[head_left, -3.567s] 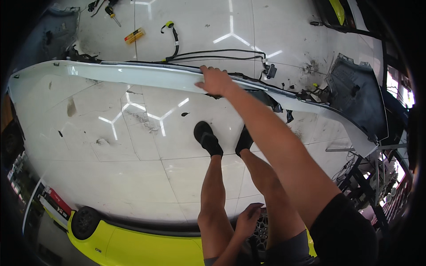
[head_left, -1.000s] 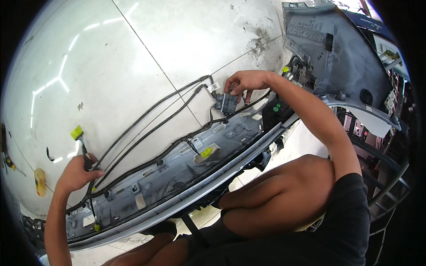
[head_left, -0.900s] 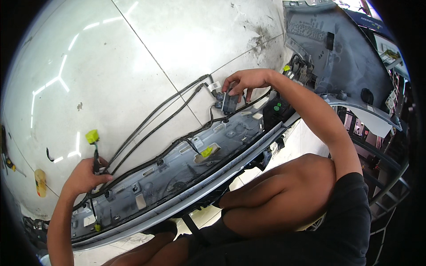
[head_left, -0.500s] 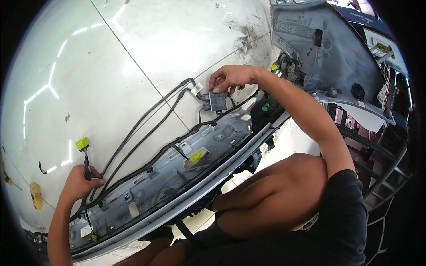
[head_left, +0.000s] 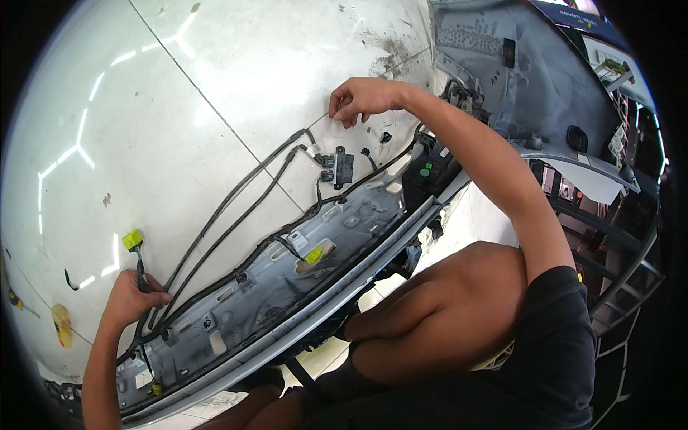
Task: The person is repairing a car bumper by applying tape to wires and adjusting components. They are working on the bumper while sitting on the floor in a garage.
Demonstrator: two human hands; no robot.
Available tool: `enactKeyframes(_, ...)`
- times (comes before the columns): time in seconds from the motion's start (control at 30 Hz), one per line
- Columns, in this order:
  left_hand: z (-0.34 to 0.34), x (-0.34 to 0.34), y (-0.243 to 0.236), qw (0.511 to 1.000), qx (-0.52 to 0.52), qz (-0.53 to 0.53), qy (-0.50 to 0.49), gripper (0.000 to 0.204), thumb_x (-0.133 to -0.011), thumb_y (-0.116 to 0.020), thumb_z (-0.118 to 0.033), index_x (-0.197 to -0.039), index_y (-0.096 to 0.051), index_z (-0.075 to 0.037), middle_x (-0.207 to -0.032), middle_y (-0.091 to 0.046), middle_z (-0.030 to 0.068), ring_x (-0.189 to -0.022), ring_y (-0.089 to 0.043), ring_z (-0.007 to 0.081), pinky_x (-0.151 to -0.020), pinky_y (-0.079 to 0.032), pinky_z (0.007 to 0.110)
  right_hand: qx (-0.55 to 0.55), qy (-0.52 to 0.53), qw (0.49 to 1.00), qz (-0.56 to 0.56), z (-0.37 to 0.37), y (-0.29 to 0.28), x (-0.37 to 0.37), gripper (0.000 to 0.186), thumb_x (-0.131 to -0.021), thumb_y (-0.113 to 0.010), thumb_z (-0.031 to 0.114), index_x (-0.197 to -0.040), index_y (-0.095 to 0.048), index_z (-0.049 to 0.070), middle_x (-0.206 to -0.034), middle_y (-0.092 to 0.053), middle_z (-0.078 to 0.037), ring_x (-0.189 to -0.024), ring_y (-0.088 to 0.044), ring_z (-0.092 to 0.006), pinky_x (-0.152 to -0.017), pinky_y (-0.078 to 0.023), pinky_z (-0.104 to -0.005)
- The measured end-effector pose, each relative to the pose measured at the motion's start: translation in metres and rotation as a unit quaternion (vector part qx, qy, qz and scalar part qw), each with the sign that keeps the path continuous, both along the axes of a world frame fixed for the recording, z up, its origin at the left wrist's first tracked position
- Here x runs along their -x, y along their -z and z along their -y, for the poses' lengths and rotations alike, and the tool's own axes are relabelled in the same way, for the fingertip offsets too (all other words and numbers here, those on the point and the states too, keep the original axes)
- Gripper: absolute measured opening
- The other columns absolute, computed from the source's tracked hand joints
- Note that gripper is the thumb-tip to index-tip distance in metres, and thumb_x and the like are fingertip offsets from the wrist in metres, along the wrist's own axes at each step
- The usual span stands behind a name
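My left hand (head_left: pixel 136 297) is closed around a black taped wiring harness (head_left: pixel 140 271) at the lower left. A yellow-green connector (head_left: pixel 132 239) tops the harness branch above my fingers. Past the hand, two black cables (head_left: pixel 228 204) run up to a black control module (head_left: pixel 344 169) lying on the floor. My right hand (head_left: pixel 351 102) hovers just beyond the module, fingers curled with thumb and fingertips together; whether anything small sits between them is hidden. Between the module and me lies a long grey car bumper (head_left: pixel 269 304), inner side up, with wiring along its far edge.
A dusty grey bumper end (head_left: pixel 476 79) rises at the far right, beside a black metal rack (head_left: pixel 602 244). On the tiled floor (head_left: pixel 179 143) at left lie a yellow-handled screwdriver (head_left: pixel 21 304) and a yellow translucent object (head_left: pixel 61 325). My bent knee (head_left: pixel 473 279) is close to the bumper.
My right hand has let go of the control module and lifted away, up and slightly left. The module now rests on the floor. My left hand keeps its hold on the harness.
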State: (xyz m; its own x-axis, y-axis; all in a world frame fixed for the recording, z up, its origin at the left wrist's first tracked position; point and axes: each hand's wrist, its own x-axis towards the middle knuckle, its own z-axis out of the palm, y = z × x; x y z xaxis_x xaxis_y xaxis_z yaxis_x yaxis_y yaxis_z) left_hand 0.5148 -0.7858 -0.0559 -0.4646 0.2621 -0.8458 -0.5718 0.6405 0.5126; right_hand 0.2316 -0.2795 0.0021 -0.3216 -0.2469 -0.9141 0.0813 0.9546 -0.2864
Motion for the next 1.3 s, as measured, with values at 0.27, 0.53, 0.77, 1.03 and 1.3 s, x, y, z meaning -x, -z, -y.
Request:
enactKeyframes(0.27, 0.007, 0.000, -0.007, 1.000, -0.001, 0.016, -0.007, 0.019, -0.072, -0.087, -0.013, -0.079, -0.078, 0.002, -0.066, -0.071, 0.0075, -0.058, -0.063, 0.0127, -0.058, -0.048, 0.031, -0.055, -0.100, 0.993, -0.002, -0.013, 0.017, 0.001, 0.027, -0.090, -0.072, 0.022, -0.110, -0.071, 0.005, -0.091, -0.074, -0.006, -0.081, -0.069, -0.0161, -0.064, -0.054, -0.0318)
enactKeyframes(0.53, 0.005, 0.001, -0.005, 1.000, 0.006, 0.013, 0.004, 0.020, -0.072, -0.088, -0.015, -0.079, -0.078, 0.002, -0.066, -0.071, 0.0082, -0.058, -0.063, 0.0137, -0.058, -0.049, 0.032, -0.109, -0.112, 0.982, 0.110, -0.022, 0.019, -0.026, 0.039, -0.084, -0.079, 0.020, -0.120, -0.068, 0.007, -0.106, -0.073, -0.010, -0.095, -0.072, -0.0220, -0.069, -0.063, -0.0405)
enactKeyframes(0.77, 0.004, 0.000, -0.011, 1.000, 0.002, 0.004, 0.009, 0.020, -0.073, -0.088, -0.016, -0.077, -0.078, 0.001, -0.066, -0.071, 0.0080, -0.058, -0.063, 0.0138, -0.059, -0.049, 0.032, 0.026, 0.126, 0.977, 0.168, -0.025, 0.014, -0.049, 0.035, -0.085, -0.084, 0.024, -0.106, -0.062, 0.007, -0.103, -0.071, -0.009, -0.093, -0.073, -0.0215, -0.067, -0.061, -0.0370)
enactKeyframes(1.03, 0.009, 0.001, -0.009, 1.000, -0.007, 0.012, 0.016, 0.019, -0.076, -0.086, -0.015, -0.079, -0.078, 0.001, -0.068, -0.072, 0.0076, -0.060, -0.064, 0.0131, -0.060, -0.049, 0.031, 0.016, 0.125, 0.978, 0.166, -0.002, -0.003, -0.054, 0.039, -0.092, -0.075, 0.022, -0.123, -0.059, 0.004, -0.107, -0.070, -0.012, -0.082, -0.074, -0.0236, -0.062, -0.061, -0.0352)
enactKeyframes(1.3, 0.015, -0.010, 0.003, 1.000, -0.006, -0.002, -0.017, 0.020, -0.076, -0.086, -0.015, -0.081, -0.076, 0.001, -0.064, -0.068, 0.0055, -0.057, -0.059, 0.0119, -0.057, -0.045, 0.031, 0.005, 0.032, 0.992, 0.123, -0.001, 0.002, -0.054, 0.030, -0.096, -0.065, 0.010, -0.126, -0.065, 0.010, -0.094, -0.073, -0.007, -0.082, -0.070, -0.0152, -0.063, -0.060, -0.0296)
